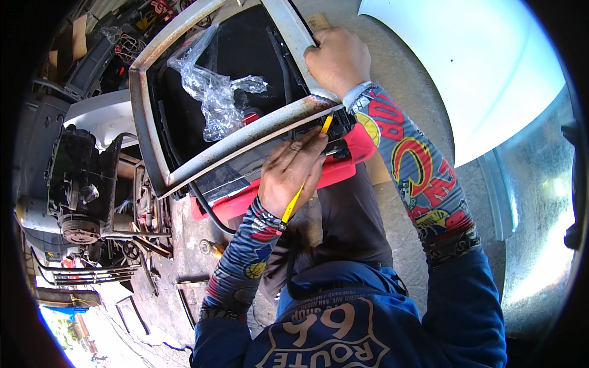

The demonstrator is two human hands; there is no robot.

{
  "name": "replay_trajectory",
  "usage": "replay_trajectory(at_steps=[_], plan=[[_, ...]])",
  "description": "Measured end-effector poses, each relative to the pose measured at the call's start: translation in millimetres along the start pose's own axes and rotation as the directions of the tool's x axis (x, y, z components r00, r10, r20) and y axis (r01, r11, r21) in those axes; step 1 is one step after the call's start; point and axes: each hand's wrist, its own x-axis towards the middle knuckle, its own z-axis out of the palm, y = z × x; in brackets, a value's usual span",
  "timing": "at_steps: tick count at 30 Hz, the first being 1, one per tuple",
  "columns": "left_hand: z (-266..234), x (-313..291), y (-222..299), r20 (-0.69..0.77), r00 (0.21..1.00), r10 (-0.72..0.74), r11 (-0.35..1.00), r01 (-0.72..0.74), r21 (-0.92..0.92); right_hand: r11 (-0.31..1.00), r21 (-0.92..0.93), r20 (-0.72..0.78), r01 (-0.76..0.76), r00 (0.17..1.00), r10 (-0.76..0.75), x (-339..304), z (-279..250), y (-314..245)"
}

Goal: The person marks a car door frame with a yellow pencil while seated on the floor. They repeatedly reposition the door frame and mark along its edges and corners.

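My left hand is closed around a slim yellow pencil-like stick, whose upper end comes out past the fingers by the near right corner of a metal frame. Its exact kind cannot be made out. The frame is grey-white, rusty and rectangular, tilted in front of me. My right hand grips its right-hand bar, with the fingertips hidden behind. Crumpled clear plastic lies on the dark surface within the frame. Under the near bar sits a black and red case-like object, close to my knees.
A large white curved panel stands at the right, beside a shiny metal sheet. Black machine parts and metal bars crowd the left. A small round canister lies on the concrete floor. Tangled wires sit at the far left.
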Motion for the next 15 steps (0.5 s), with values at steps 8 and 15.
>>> replay_trajectory(at_steps=[8, 15], plan=[[-0.3, -8.0, -1.0, -0.032, 0.997, -0.07, 0.99, 0.065, -0.121, 1.0, 0.004, -0.034, 0.016, 0.999, -0.016, -1.0, 0.3, -1.8], [0.8, -5.5, -0.7, -0.04, 0.997, -0.063, 0.995, 0.06, -0.078, 1.0, -0.007, -0.031, 0.014, 0.999, -0.014, -0.6, 1.6, -1.2]])
